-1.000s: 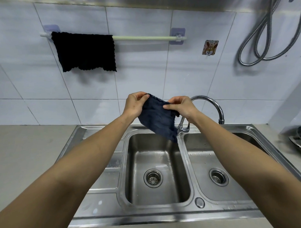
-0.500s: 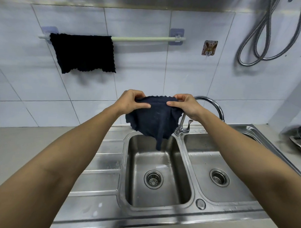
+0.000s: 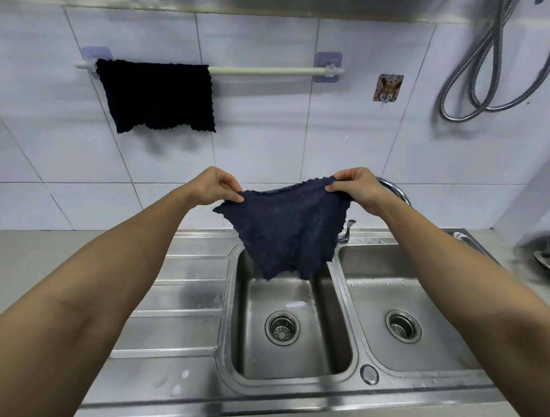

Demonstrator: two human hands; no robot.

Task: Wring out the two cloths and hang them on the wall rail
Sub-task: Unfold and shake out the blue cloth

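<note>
A dark blue cloth [image 3: 284,230] hangs spread out above the left sink basin. My left hand [image 3: 215,187] pinches its upper left corner and my right hand [image 3: 357,190] pinches its upper right corner. A black cloth [image 3: 157,95] hangs over the left half of the pale wall rail [image 3: 262,71]. The right half of the rail is bare.
A steel double sink [image 3: 192,379] lies below, with a ribbed drainboard on the left. The curved tap [image 3: 396,190] stands behind my right hand. A metal hose [image 3: 481,76] loops on the wall at upper right. Steel bowls [image 3: 549,258] sit at the right edge.
My hands have pulled apart and risen a little, so the blue cloth has gone from bunched to spread flat between them.
</note>
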